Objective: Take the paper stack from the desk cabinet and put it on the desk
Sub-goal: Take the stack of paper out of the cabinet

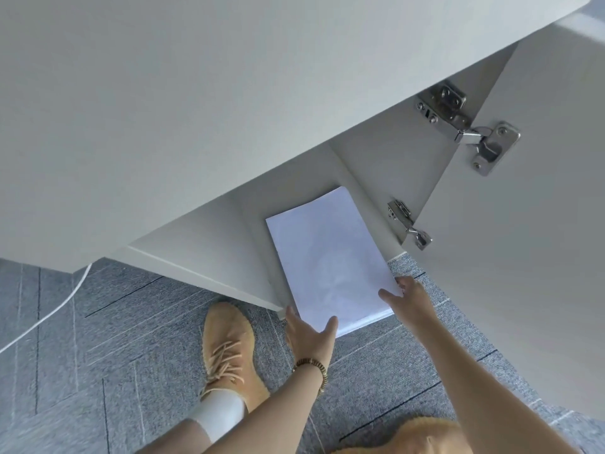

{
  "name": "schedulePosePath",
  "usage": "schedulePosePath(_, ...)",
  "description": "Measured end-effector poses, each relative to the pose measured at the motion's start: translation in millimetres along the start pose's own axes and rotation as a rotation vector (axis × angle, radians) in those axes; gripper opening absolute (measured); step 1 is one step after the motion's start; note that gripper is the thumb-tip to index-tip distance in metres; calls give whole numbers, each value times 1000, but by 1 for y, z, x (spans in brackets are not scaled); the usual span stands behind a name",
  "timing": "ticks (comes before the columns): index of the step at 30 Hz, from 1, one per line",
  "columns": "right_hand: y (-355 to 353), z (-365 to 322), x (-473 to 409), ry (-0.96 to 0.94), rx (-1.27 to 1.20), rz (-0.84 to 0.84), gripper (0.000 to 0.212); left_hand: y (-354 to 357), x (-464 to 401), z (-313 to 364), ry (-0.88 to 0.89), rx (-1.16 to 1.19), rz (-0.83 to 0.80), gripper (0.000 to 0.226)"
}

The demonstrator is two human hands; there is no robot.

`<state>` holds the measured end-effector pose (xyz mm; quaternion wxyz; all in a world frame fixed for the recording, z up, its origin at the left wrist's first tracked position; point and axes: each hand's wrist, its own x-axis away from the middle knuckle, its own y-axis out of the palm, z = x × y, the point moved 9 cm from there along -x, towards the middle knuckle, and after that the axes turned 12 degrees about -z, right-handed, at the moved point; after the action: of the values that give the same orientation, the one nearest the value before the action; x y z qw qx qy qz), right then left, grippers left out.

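At the cabinet [209, 234] mouth, left hand [307, 337] and right hand [411, 301] pinch paper stack [327, 253] near corners; likely floppy, support underneath.

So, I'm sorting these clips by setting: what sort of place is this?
Probably an office: grey carpet tiles, a white desk with a cabinet under it, its door open, and a paper stack held by the left hand and right hand.

Under the white desk [163, 109], the bottom board of the open cabinet [252, 244] carries the paper stack [327, 257], whose near end juts past the board's front edge. On the grey carpet floor [131, 339] rest a tan shoe [229, 348] and a trailing white cable [49, 316].
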<state>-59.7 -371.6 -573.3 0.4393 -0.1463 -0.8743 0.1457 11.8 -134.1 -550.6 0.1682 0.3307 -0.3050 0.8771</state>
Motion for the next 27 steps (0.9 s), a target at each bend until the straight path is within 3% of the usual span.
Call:
schedulePosePath(5, 1, 4, -19, -15, -35, -28, 68, -5, -21, -23, -201, 263, 35, 68)
schedulePosePath(7, 1, -1, -31, -16, -28, -64, 64, -7, -35, -27, -227, 298, 32, 49)
schedulePosePath(9, 3, -8, -39, -25, -15, -93, 56, -7, -49, -33, -240, 333, 11, 52)
schedulePosePath(12, 6, -13, -41, -37, 0, -97, 49, 0, -55, -37, -261, 462, -76, 38)
schedulePosePath(15, 14, -10, -34, -37, 25, -127, 47, 1, -49, -28, -185, 397, -198, 59)
schedulePosePath(20, 18, -9, 8, 1, -9, -115, 38, -11, -17, -2, -56, 222, -274, 27)
schedulePosePath(27, -7, -29, 135, 2, -131, -88, 27, -52, 82, 38, 64, 25, -348, 29)
